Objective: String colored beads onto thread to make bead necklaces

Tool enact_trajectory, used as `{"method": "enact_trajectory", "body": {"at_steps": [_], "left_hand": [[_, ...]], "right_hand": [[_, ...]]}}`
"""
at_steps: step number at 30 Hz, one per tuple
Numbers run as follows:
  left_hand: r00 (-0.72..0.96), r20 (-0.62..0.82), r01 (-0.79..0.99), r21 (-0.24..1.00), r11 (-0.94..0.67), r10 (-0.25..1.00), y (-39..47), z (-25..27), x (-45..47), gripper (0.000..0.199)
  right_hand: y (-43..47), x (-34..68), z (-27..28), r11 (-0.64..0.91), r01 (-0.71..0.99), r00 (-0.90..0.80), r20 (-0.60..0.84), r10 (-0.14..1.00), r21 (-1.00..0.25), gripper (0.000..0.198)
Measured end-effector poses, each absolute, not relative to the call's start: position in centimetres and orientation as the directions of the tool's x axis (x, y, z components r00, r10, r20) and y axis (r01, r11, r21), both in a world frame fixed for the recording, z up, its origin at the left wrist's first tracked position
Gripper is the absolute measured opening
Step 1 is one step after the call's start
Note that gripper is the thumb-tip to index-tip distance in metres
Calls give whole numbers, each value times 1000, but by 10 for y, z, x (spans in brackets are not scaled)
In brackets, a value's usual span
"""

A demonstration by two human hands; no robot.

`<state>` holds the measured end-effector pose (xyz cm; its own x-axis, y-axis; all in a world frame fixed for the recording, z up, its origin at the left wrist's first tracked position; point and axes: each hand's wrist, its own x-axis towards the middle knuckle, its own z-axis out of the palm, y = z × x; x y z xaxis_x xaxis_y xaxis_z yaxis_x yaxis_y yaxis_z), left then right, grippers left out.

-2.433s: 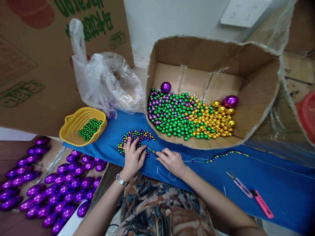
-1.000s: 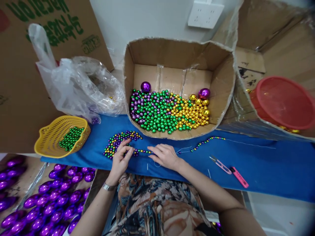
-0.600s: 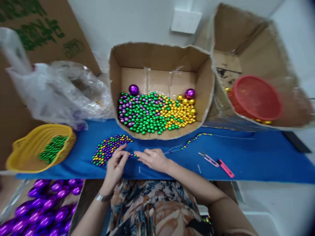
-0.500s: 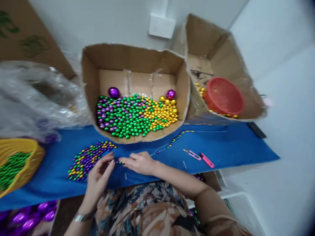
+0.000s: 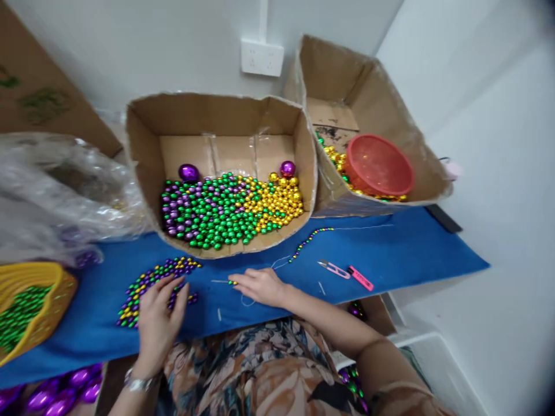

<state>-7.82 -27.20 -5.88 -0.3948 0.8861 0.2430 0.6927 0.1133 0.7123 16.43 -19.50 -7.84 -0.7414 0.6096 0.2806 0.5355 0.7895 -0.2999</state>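
Observation:
My right hand (image 5: 262, 287) is closed in a pinch round a thin needle (image 5: 219, 281). The needle points left, with a few small green and yellow beads (image 5: 232, 282) at my fingertips. Loose thread (image 5: 248, 301) loops below that hand. To the left, my left hand (image 5: 158, 309) has its fingers apart over a loose spread of small purple, green and gold beads (image 5: 141, 292), touching some; its fingertips partly hide the beads beneath. A strung row of beads (image 5: 303, 242) with a thread tail lies on the blue cloth (image 5: 403, 248), up and right of my right hand.
Behind the cloth stands a cut cardboard box (image 5: 221, 115) of larger beads. Another box (image 5: 390, 86) holds a red bowl (image 5: 381, 164). Pink thread snips (image 5: 336, 269) and a pink cutter (image 5: 361, 278) lie right. A yellow basket (image 5: 65, 294) of green beads sits far left.
My left hand has moved left, away from the right hand's fingertips and onto the loose beads. The needle now shows bare left of my right hand. The whole view has shifted slightly.

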Motion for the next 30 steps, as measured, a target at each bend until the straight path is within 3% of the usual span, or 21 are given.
{"method": "enact_trajectory", "body": {"at_steps": [2, 5, 9, 13, 17, 23, 30], "left_hand": [[-386, 104, 521, 844, 124, 917, -270, -55, -64, 42], [-333, -177, 77, 974, 213, 926, -265, -55, -39, 39], [-347, -216, -173, 971, 164, 913, -259, -55, -20, 27], [-325, -211, -217, 965, 145, 922, -253, -48, -17, 25], [-439, -179, -247, 966, 74, 880, -246, -31, -35, 28], [-533, -19, -71, 997, -23, 846, -240, -4, -60, 26], [-314, 33, 62, 998, -15, 949, -237, 9, -19, 23]], "right_hand": [[-195, 166, -75, 788, 520, -728, 310, 611, -331, 34], [-195, 165, -67, 792, 497, -741, 302, 600, -355, 34], [-199, 162, -58, 774, 523, -740, 260, 620, -358, 39], [-200, 166, -61, 783, 547, -748, 247, 616, -294, 40], [-194, 200, -63, 803, 563, -761, 255, 596, -197, 34], [-180, 261, -35, 738, 675, -738, 19, 675, -10, 18], [-195, 221, -12, 773, 531, -701, 331, 631, -347, 31]]}}
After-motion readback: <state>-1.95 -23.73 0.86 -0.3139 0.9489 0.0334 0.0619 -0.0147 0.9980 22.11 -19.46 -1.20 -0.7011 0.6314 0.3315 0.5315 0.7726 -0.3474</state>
